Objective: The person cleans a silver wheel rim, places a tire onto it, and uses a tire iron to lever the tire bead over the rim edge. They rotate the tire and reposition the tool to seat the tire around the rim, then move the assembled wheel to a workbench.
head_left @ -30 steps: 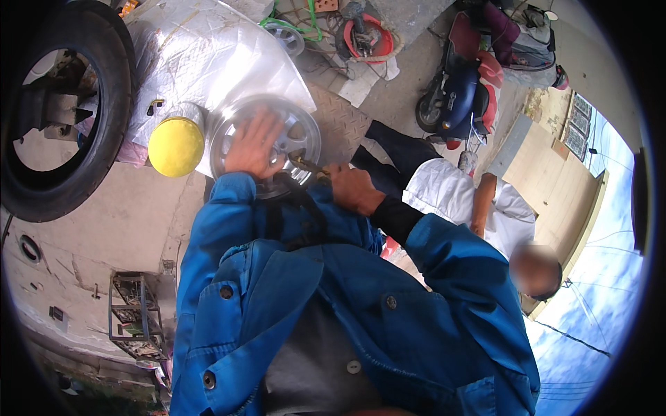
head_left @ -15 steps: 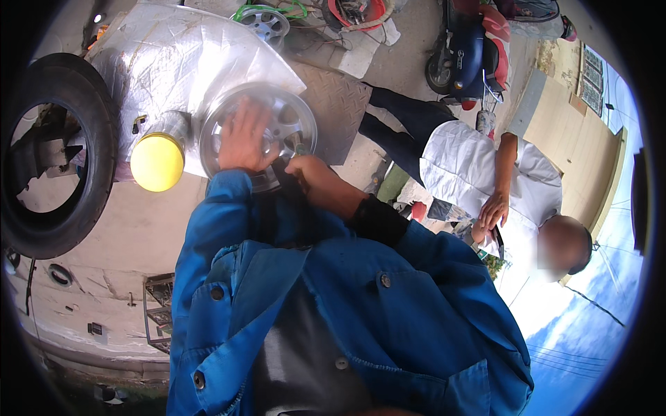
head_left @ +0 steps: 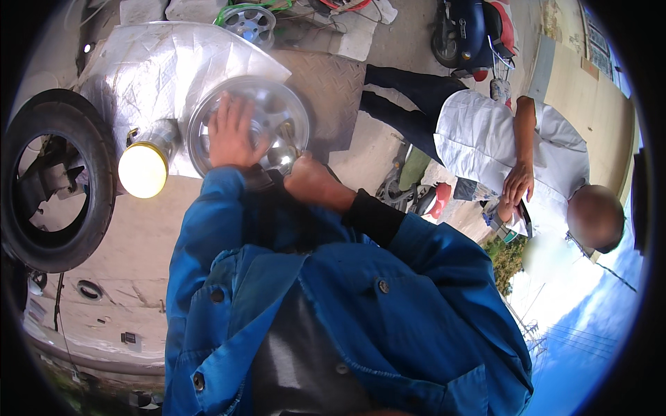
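A wheel lies at the near right end of a sheet, the left hand on its near left part, the right hand at its near right edge. A canister is just left of it, a tyre farther left. A plate lies right; beyond the sheet is a second wheel. Right of the plate is a person, with a scooter far right.

Glossy metal wheel rim, matt rubber tyre.
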`<state>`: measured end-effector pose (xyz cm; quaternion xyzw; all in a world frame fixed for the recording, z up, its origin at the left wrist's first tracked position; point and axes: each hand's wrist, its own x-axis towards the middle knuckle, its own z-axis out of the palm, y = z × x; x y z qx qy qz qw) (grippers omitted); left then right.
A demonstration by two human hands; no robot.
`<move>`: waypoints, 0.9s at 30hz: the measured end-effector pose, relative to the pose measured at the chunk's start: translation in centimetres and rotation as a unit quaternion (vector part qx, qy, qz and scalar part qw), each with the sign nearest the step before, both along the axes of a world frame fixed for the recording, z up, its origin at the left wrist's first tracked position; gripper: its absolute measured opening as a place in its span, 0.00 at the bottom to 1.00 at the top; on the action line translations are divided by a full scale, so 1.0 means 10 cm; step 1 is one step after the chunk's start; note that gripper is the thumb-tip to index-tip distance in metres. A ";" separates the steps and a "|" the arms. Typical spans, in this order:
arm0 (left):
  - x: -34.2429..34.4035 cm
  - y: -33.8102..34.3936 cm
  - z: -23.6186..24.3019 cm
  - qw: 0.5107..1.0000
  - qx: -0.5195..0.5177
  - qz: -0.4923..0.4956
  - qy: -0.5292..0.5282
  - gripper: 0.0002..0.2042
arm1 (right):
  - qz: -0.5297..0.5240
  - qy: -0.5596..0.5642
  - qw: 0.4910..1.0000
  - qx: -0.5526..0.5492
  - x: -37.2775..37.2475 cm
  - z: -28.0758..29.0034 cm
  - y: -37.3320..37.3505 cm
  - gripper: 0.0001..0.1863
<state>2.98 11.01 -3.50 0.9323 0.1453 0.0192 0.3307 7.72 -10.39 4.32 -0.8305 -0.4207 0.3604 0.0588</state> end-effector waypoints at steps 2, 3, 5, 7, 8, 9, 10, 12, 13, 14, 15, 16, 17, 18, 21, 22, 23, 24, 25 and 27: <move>-0.03 0.00 -0.01 1.000 0.006 0.002 0.004 0.39 | 0.146 -0.001 0.989 -0.010 0.14 0.04 0.01 0.12; -0.03 0.00 -0.02 1.000 0.005 0.002 0.003 0.39 | 0.231 0.000 0.973 -0.018 0.23 0.08 0.03 0.12; -0.05 0.00 -0.02 1.000 0.007 0.008 0.002 0.39 | 0.116 0.071 0.990 0.021 0.36 0.15 0.01 0.12; -0.03 -0.01 -0.02 1.000 0.014 0.001 -0.001 0.39 | -0.024 0.126 0.992 0.018 0.40 0.15 -0.06 0.10; -0.03 -0.01 -0.03 1.000 0.018 -0.002 -0.002 0.38 | -0.104 0.145 0.984 -0.004 0.40 0.14 -0.08 0.10; 0.00 -0.02 -0.05 1.000 0.025 0.005 -0.011 0.38 | -0.184 0.162 0.969 -0.031 0.40 0.17 -0.15 0.09; -0.01 -0.02 -0.06 0.999 0.028 0.009 -0.015 0.38 | -0.135 0.246 0.959 -0.051 0.56 0.19 -0.22 0.12; -0.03 -0.06 -0.04 0.999 0.020 0.016 -0.028 0.38 | -0.184 0.331 0.900 -0.214 0.74 0.29 -0.31 0.21; -0.05 -0.03 -0.04 1.000 0.008 0.010 -0.020 0.37 | -0.203 0.353 0.893 -0.191 0.79 0.44 -0.23 0.21; -0.03 -0.01 -0.03 1.000 0.018 0.018 -0.014 0.37 | -0.221 0.372 0.885 -0.171 0.77 0.67 -0.21 0.22; -0.04 -0.04 -0.02 0.999 0.024 0.021 -0.004 0.36 | -0.245 0.396 0.872 -0.153 0.73 0.82 -0.27 0.23; -0.08 -0.05 -0.01 0.999 0.019 0.020 -0.020 0.36 | -0.284 0.413 0.855 -0.132 0.69 0.87 -0.40 0.23; -0.10 -0.05 -0.01 0.999 0.014 0.018 -0.035 0.36 | -0.321 0.430 0.837 -0.110 0.64 0.86 -0.58 0.22; -0.07 -0.03 -0.02 0.998 0.010 0.017 -0.055 0.36 | -0.357 0.442 0.819 -0.085 0.62 0.84 -0.70 0.22; -0.15 -0.10 0.06 0.991 0.056 -0.056 -0.104 0.34 | -0.462 0.450 0.762 0.057 0.42 0.78 -0.97 0.18; -0.11 -0.16 0.20 0.987 0.049 -0.097 -0.118 0.31 | -0.517 0.385 0.759 0.093 0.30 0.72 -0.95 0.12; -0.08 -0.23 0.25 0.981 0.045 -0.153 -0.113 0.25 | -0.522 0.363 0.764 0.107 0.26 0.58 -1.02 0.11; -0.03 -0.30 0.23 0.975 0.064 -0.180 -0.110 0.25 | -0.525 0.345 0.768 0.122 0.22 0.36 -1.12 0.09; -0.01 -0.38 0.19 0.969 0.081 -0.209 -0.105 0.25 | -0.531 0.328 0.770 0.134 0.15 0.14 -1.22 0.07; -0.03 -0.41 0.22 0.972 0.106 -0.196 -0.070 0.24 | -0.538 0.336 0.760 0.139 0.14 -0.22 -1.15 0.05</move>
